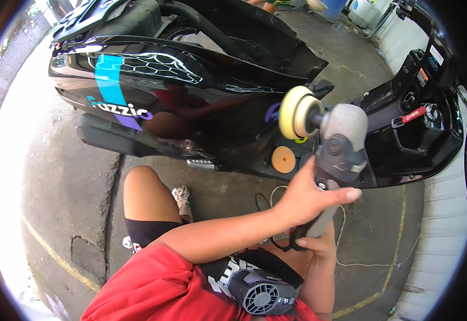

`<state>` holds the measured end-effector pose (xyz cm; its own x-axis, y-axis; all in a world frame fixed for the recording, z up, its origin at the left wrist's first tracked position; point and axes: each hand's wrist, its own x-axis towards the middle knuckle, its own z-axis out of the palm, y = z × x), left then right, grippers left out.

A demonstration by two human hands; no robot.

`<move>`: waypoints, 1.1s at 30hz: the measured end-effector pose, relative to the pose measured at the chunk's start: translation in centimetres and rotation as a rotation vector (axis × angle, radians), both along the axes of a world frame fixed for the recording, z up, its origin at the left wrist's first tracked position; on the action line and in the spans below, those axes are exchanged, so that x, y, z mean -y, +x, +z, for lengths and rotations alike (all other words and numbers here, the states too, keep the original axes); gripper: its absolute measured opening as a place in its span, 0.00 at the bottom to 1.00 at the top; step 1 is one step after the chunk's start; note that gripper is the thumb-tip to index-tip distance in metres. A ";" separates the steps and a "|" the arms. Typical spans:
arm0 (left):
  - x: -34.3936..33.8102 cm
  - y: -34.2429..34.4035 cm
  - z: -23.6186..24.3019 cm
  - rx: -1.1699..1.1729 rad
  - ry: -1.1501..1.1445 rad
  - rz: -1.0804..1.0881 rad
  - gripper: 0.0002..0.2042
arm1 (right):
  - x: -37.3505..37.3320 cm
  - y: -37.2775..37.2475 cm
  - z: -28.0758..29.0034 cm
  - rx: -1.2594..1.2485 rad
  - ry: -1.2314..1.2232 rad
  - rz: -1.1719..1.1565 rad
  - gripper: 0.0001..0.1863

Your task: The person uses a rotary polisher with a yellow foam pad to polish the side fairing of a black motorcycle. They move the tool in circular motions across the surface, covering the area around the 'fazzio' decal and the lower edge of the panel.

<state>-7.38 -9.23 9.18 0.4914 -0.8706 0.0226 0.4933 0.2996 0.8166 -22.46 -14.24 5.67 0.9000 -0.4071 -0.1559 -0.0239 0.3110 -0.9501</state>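
Both my hands are on a grey and black power polisher (342,140), which is raised in front of the black scooter. My left hand (312,193) wraps round its body below the head, with the thumb stretched across it. Lower down, my right hand (320,244) grips the rear handle; some of its fingers are hidden. The yellow foam pad (289,113) on the polisher faces left toward the scooter's glossy side panel (201,115). I cannot tell if the pad touches the panel. An orange round foam pad (283,159) lies on the scooter's footboard beneath it.
The scooter's front section (410,117), with a red key strap (414,115), stands at right. A pale cord (372,264) trails over the concrete floor (212,198). A small fan (262,297) hangs at my chest. A white corrugated wall (437,235) borders the right side.
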 end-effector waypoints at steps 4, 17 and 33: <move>-5.2 2.7 -2.3 0.143 0.119 0.127 0.33 | -2.5 4.3 -3.0 -0.027 -0.131 0.084 0.42; -15.9 5.7 -5.8 0.402 0.285 0.242 0.41 | -10.7 12.1 -8.4 0.165 -0.129 0.110 0.43; -11.7 6.1 -5.3 0.575 0.434 0.137 0.38 | -9.5 11.1 -11.0 0.210 -0.002 0.077 0.39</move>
<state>-1.29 2.48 3.90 0.6110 -0.7913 -0.0238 -0.0673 -0.0818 0.9944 -11.31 -4.69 -5.38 0.9410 -0.3360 0.0387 0.1507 0.3140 -0.9374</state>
